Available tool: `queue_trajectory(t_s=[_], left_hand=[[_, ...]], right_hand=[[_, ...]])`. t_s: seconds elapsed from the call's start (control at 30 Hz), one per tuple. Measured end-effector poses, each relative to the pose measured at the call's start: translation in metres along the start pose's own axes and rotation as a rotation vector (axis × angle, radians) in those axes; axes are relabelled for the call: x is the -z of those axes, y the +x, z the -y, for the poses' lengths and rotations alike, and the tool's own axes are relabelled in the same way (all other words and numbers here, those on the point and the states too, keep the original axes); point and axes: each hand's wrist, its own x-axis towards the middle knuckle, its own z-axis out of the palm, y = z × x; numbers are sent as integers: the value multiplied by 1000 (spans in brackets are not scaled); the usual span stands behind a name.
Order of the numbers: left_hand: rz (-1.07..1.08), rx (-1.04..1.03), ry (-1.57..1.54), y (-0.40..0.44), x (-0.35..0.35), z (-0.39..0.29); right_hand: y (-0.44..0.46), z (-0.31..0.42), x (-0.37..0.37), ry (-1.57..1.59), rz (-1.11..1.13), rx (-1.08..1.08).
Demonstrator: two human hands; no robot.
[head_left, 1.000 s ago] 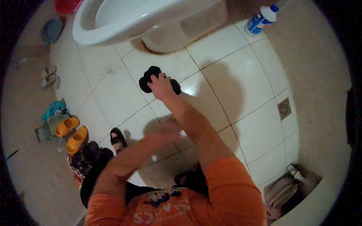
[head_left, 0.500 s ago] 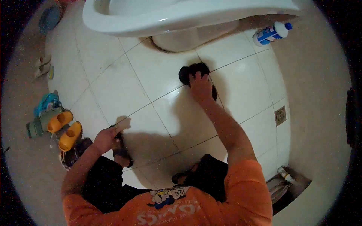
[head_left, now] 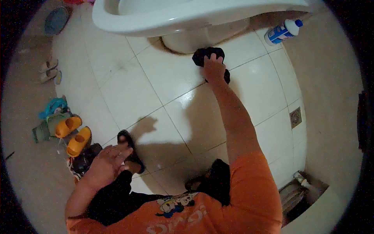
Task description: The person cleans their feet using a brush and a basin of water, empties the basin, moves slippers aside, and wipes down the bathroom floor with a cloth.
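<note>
My right hand [head_left: 215,69] presses a bunched black cloth [head_left: 206,54] onto the white floor tiles, just in front of the base of a white ceramic fixture [head_left: 183,25]. Some of the cloth sticks out past the right side of the hand. Over my left knee hangs my left hand [head_left: 109,162], empty, with its fingers stretched out. Below those fingers is my left foot in a dark slipper [head_left: 136,162].
A white and blue bottle [head_left: 282,33] stands by the right wall. Yellow clogs [head_left: 79,142], a green container [head_left: 48,126] and a blue bag [head_left: 54,107] sit at the left. A square floor drain [head_left: 295,117] lies at the right.
My right hand has slid the black cloth forward, closer to the fixture's base. My left hand has drawn back toward my knee. The view has shifted slightly.
</note>
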Motion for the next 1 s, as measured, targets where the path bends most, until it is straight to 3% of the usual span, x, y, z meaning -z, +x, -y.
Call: queue_trajectory(t_s=[0.03,0.1,0.13,0.2,0.3,0.33,0.37,0.43,0.5,0.57,0.67,0.73,0.77,0.83,0.87,1.0], left_hand=[[6,-21,21,-2,5,-3],[9,-60,23,-10,4,0],[2,4,-42,-18,1,9],[-3,64,-114,-27,-4,25],[36,122,-47,-32,-13,51],[108,163,-195,-30,-8,58],[194,202,-344,-23,3,67],[173,177,-310,-16,16,70],[61,116,-319,-10,24,75],[11,85,-347,-4,32,79],[-9,-17,-407,6,34,90],[-1,-139,-285,20,39,94],[-3,-146,-282,25,41,98],[6,-176,-355,38,50,104],[7,-189,-360,42,49,113],[-32,-73,-390,59,15,192]], right_hand=[[5,2,5,77,77,-86],[-19,-11,13,57,46,-41],[-36,-23,18,37,20,9],[-65,-71,13,64,3,-104],[-115,-139,12,29,-14,-522],[-132,-155,14,58,1,-687],[-137,-157,22,35,5,-866],[-128,-131,37,92,49,-1127],[-111,-98,20,64,66,-1085],[-88,-44,2,92,-2,-855],[-50,69,24,175,139,-479],[-33,127,-26,193,24,-278],[-32,153,-16,140,-23,-156],[-30,172,-3,465,106,-115],[-37,168,-14,646,-69,-116],[-91,52,12,690,-388,-522]])
